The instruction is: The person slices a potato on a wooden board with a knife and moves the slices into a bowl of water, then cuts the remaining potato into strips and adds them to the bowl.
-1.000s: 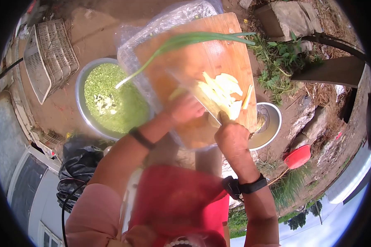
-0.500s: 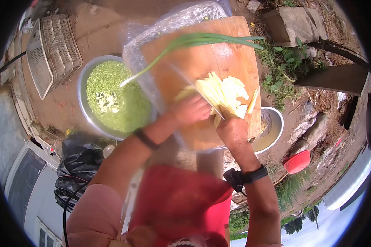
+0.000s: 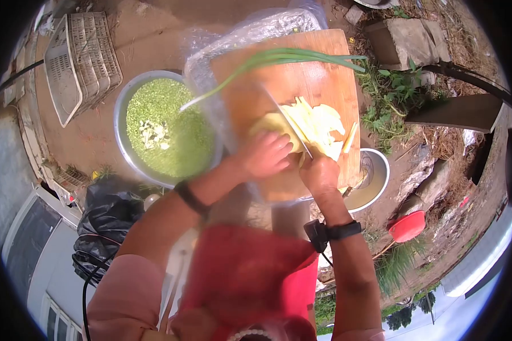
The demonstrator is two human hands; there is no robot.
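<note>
We see the left hand (image 3: 264, 154) curled over a pale vegetable (image 3: 270, 122), possibly a squash, pinning it on the wooden cutting board (image 3: 318, 79). The right hand (image 3: 320, 173) is closed around a knife (image 3: 284, 118), its blade slanting toward eleven o'clock beside cut slices (image 3: 324, 122). At nine o'clock of the board a metal basin (image 3: 119, 128) holds chopped greens (image 3: 176, 136). At five o'clock a smaller steel bowl (image 3: 384, 170) peeks out. A green onion (image 3: 267, 58) lies across the board's far end.

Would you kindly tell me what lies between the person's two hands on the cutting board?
The knife held by the right hand lies between them in the head view, its blade against the pale vegetable under the left hand.
</note>
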